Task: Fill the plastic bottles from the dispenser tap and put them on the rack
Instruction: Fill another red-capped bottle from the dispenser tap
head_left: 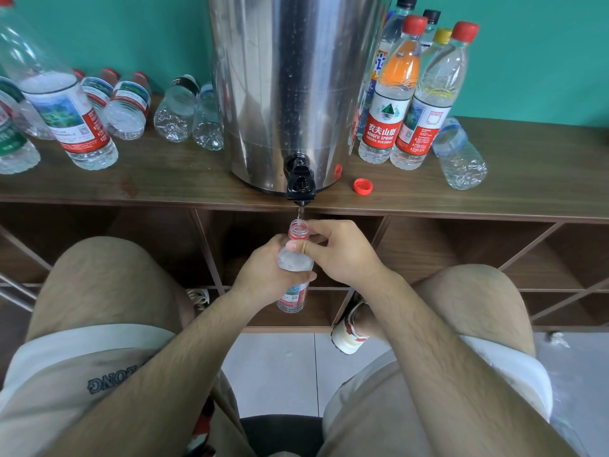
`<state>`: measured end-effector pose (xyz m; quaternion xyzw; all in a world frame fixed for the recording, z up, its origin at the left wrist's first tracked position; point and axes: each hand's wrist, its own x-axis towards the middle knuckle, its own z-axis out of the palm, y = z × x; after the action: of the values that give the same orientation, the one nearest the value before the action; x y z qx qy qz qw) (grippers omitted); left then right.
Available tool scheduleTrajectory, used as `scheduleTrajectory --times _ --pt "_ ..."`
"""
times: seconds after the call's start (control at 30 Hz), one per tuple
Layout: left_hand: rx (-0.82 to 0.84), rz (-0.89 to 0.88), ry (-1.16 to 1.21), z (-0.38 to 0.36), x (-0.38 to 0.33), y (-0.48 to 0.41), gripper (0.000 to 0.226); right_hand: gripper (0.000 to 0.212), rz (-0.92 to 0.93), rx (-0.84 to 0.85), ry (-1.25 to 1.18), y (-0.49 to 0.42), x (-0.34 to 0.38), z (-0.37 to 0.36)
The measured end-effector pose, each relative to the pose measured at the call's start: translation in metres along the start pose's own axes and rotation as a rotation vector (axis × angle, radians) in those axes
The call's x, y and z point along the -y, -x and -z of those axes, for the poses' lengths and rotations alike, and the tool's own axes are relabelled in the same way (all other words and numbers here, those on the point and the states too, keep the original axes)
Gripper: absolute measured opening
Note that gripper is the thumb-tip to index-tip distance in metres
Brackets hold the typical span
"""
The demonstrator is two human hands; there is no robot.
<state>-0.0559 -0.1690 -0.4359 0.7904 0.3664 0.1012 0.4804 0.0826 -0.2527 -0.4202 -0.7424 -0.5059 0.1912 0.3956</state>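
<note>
Here, the bottle (294, 262) is held near upright, long axis vertical, its open mouth directly below the tap (300, 181) and just apart from it. A thin stream appears to fall into the mouth. The left hand (263, 273) wraps the body, while the right hand (342, 255) pinches the neck, close beside the left. A loose cap (363, 186) lies on the rack (494, 192), up and rightward, nearer the right hand.

Ahead of you a teal wall (131, 34) rises behind the dark wooden rack (543, 179). Its open cubbies (428, 245) face you, with pale floor tiles (273, 367) below.
</note>
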Motion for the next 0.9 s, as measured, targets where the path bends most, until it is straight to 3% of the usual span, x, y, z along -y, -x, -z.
scheduleTrajectory --times 0.9 --pt "0.003 -0.004 -0.003 -0.0021 0.0035 -0.0030 0.067 0.031 0.003 -0.006 0.031 0.0001 -0.0009 0.0008"
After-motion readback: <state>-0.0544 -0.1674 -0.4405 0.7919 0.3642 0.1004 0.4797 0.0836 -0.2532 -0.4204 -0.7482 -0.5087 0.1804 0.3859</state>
